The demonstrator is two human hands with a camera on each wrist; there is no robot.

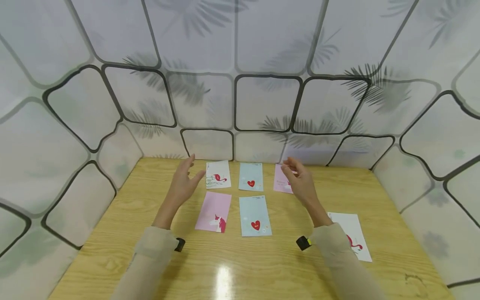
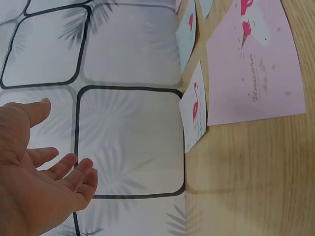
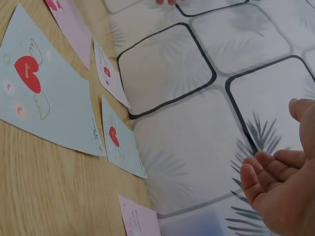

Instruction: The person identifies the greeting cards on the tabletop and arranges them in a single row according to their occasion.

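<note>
Five cards lie in two rows on the wooden table (image 1: 112,250). The back row has a white flamingo card (image 1: 218,175), a blue heart card (image 1: 251,177) and a pink card (image 1: 280,181). In front lie a pink unicorn card (image 1: 213,211) and a second blue heart card (image 1: 255,216). My left hand (image 1: 189,175) hovers with straight fingers just left of the white flamingo card, holding nothing. My right hand (image 1: 294,173) hangs over the back pink card with loosely curled fingers, also holding nothing. The left wrist view shows an open palm (image 2: 39,187) and the unicorn card (image 2: 256,64).
Another white flamingo card (image 1: 354,233) lies at the right, partly under my right forearm. Patterned fabric walls (image 1: 240,104) close in the table at the back and both sides. In the right wrist view the near heart card (image 3: 44,93) is seen beside my hand (image 3: 280,187).
</note>
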